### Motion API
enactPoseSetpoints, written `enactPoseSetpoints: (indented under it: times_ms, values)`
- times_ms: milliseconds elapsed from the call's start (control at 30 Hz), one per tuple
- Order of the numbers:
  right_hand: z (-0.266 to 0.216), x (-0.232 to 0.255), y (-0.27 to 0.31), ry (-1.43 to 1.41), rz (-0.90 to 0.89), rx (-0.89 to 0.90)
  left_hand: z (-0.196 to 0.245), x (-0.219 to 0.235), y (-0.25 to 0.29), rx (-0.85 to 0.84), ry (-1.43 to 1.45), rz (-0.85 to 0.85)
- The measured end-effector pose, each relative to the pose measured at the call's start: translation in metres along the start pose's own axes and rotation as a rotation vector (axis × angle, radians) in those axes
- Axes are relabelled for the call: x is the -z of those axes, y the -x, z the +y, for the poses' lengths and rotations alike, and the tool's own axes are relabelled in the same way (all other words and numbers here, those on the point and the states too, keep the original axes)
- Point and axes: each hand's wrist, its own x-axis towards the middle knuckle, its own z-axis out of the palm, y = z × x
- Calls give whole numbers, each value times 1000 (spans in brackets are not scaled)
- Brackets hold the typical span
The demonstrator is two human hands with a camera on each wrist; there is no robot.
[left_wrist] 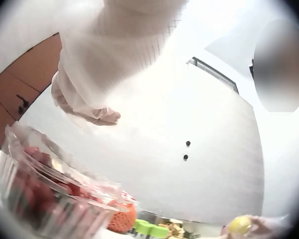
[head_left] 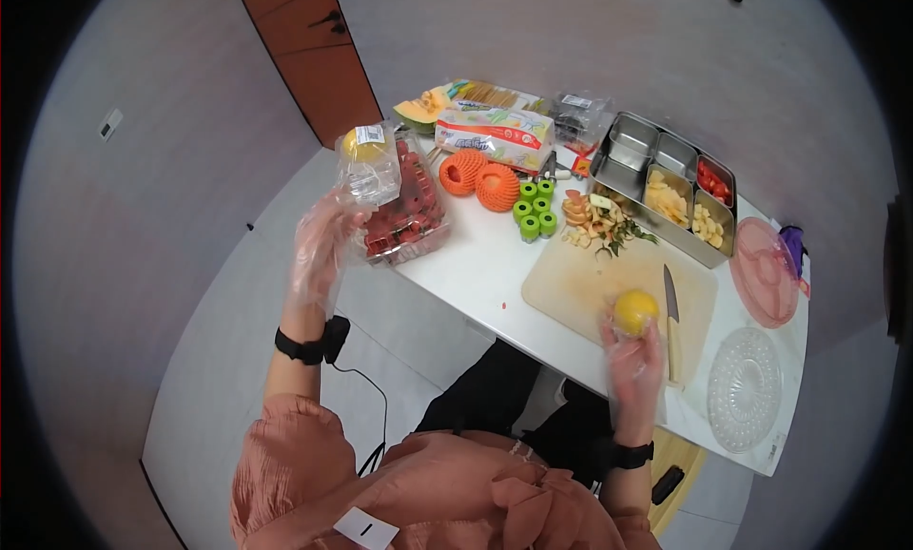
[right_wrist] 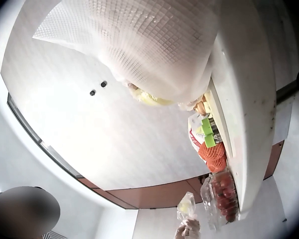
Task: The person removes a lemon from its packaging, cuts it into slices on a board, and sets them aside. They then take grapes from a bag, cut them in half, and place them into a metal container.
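Observation:
My left hand (head_left: 326, 234), in a clear plastic glove, grips a clear plastic bag (head_left: 380, 182) with a white label and a yellow fruit, like a lemon, inside. The bag is raised beside a clear box of red fruit (head_left: 411, 222) and overlaps it in the head view. My right hand (head_left: 635, 365), gloved too, holds a lemon (head_left: 636, 312) up in its fingers over the near part of the cutting board (head_left: 571, 279). In the right wrist view the glove hides most of this lemon (right_wrist: 152, 99). A knife (head_left: 671, 298) lies on the board, right of that hand.
Fruit peelings (head_left: 604, 222) lie at the board's far edge. Behind stand orange net-wrapped fruits (head_left: 497, 187), green-capped rolls (head_left: 534, 211), a tissue pack (head_left: 495, 136) and a steel tray (head_left: 661, 222) of cut fruit. A pink lid (head_left: 764, 274) and a glass plate (head_left: 745, 388) lie at right.

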Motion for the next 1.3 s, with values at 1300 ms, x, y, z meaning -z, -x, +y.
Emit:
enactPoseSetpoints:
  times_ms: [1300]
  values:
    - [-8,-10,1,-120,-45,-4,-63,-158,71,-192,-690,-761]
